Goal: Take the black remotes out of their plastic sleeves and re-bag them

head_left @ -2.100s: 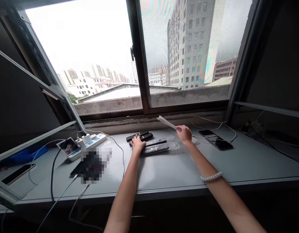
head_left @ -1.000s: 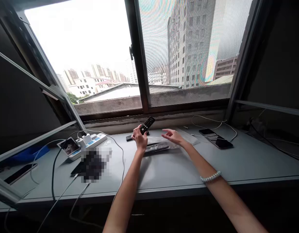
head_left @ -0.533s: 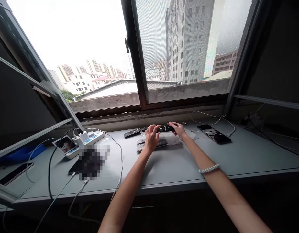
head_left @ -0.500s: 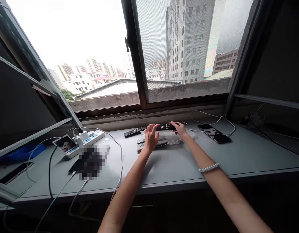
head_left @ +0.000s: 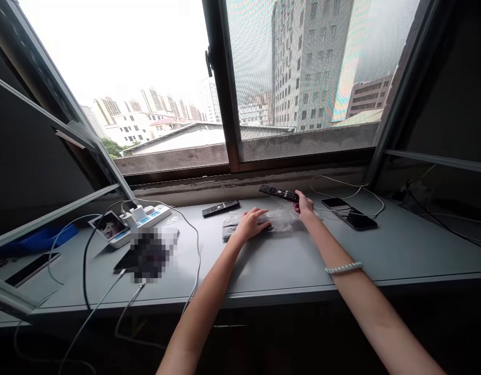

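Observation:
My right hand [head_left: 304,204] grips one end of a black remote control [head_left: 278,192], holding it raised and tilted near the window ledge. My left hand [head_left: 250,225] rests with its thumb and fingers apart on a clear plastic bag [head_left: 282,223]. Something dark and flat [head_left: 228,232] lies in or under that plastic, partly covered by the left hand, so its kind is hard to make out. A second black remote control [head_left: 220,208] lies on the desk behind and to the left of the left hand.
Two dark phones [head_left: 353,216] lie on the right of the desk [head_left: 287,265] beside a white cable. On the left are a power strip [head_left: 154,216] with chargers, a small propped picture [head_left: 106,226], a partly blurred dark device [head_left: 125,260], a blue tray [head_left: 49,237] and trailing cables.
My left hand has come off the held remote and dropped onto the plastic bag. My right hand has moved slightly right with the remote, which is now tilted.

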Demonstrator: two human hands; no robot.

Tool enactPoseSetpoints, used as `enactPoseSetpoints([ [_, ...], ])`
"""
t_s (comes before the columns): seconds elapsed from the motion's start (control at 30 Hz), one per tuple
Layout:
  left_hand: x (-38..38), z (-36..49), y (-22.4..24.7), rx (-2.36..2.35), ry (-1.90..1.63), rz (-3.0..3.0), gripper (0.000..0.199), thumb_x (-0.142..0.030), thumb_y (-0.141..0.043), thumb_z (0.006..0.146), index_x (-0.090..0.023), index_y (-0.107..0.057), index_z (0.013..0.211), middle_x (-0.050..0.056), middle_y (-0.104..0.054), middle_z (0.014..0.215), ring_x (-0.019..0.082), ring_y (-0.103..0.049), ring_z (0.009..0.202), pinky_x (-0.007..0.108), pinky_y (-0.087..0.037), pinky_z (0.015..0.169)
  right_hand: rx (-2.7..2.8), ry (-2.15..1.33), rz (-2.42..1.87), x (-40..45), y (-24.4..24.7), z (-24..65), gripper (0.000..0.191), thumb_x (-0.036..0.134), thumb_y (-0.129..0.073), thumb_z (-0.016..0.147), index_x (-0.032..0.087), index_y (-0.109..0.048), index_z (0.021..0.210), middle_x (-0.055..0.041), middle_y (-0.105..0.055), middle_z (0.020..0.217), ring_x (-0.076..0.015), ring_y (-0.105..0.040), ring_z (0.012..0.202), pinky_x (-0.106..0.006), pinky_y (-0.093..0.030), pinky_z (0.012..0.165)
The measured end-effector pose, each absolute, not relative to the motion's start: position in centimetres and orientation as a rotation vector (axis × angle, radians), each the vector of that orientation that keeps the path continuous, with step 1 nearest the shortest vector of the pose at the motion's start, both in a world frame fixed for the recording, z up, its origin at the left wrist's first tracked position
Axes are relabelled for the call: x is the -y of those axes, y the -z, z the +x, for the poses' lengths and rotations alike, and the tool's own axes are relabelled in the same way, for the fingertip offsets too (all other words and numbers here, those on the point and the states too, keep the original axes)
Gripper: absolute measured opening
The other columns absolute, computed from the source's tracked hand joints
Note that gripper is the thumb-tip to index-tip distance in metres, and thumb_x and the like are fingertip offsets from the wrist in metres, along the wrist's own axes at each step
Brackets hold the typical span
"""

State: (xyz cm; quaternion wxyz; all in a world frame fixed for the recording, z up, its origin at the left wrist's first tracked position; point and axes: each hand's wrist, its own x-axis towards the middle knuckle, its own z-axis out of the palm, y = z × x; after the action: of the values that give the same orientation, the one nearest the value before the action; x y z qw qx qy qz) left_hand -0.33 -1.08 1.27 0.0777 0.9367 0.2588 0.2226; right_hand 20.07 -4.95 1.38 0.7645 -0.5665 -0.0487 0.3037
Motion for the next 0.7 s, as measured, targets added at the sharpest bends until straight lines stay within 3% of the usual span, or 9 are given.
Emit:
enactPoseSetpoints([
  [0.17,0.8,-0.3,-1.6,-0.785,-0.761,2.834,0.02,-0.026,-0.052,0.081,-0.025,-0.067,0.095,0.001,-0.06,0.106,0.016,-0.058,0.092,0.033,-0.035,0.092,0.076,-0.68,-1.226,4.8,-1.3,20.3,0.02,0.032,-0.061,0.071,0.019,-0.045,0.069,0.0019,-0.051,0.059,-0.0048,-0.037,0.039,-0.015,-0.023,0.026],
  [0.33,-0.1,-2.0,-3.4,-1.169,-1.283,2.614,0.017,-0.019,-0.049,0.082,-0.022,-0.064,0.09,0.003,-0.058,0.104,0.017,-0.056,0.095,0.034,-0.031,0.094,0.05,-0.655,-1.23,4.8,-1.5,20.2,0.02,0.034,-0.06,0.073,0.019,-0.047,0.076,0.004,-0.047,0.06,-0.0048,-0.041,0.038,-0.015,-0.025,0.026],
  [0.47,-0.7,-3.4,-4.4,-1.529,-1.628,2.326,0.012,-0.015,-0.049,0.08,-0.02,-0.057,0.088,0.007,-0.053,0.112,0.019,-0.054,0.099,0.034,-0.03,0.093,0.115,-0.604,-1.204,4.9,-1.5,19.7,0.021,0.037,-0.057,0.077,0.019,-0.055,0.087,0.0009,-0.056,0.07,-0.0068,-0.054,0.044,-0.014,-0.033,0.028],
  [0.6,-1.3,-3.5,-3.9,-1.497,-1.569,2.412,0.018,-0.005,-0.043,0.076,-0.02,-0.051,0.081,0.006,-0.049,0.123,0.018,-0.05,0.108,0.032,-0.028,0.094,0.277,-0.481,-1.134,5.0,-1.5,19.2,0.031,0.041,-0.054,0.08,0.018,-0.061,0.1,-0.0047,-0.064,0.091,-0.009,-0.062,0.053,-0.015,-0.045,0.036],
  [0.7,-1.7,-3.2,-3.1,-1.356,-1.341,2.548,0.04,0.007,-0.032,0.068,-0.021,-0.05,0.089,0.003,-0.059,0.106,0.015,-0.054,0.1,0.031,-0.027,0.095,0.373,-0.366,-1.085,5.0,-1.6,19.0,0.038,0.042,-0.059,0.077,0.017,-0.063,0.106,-0.0062,-0.064,0.099,-0.0101,-0.063,0.056,-0.018,-0.05,0.043],
])
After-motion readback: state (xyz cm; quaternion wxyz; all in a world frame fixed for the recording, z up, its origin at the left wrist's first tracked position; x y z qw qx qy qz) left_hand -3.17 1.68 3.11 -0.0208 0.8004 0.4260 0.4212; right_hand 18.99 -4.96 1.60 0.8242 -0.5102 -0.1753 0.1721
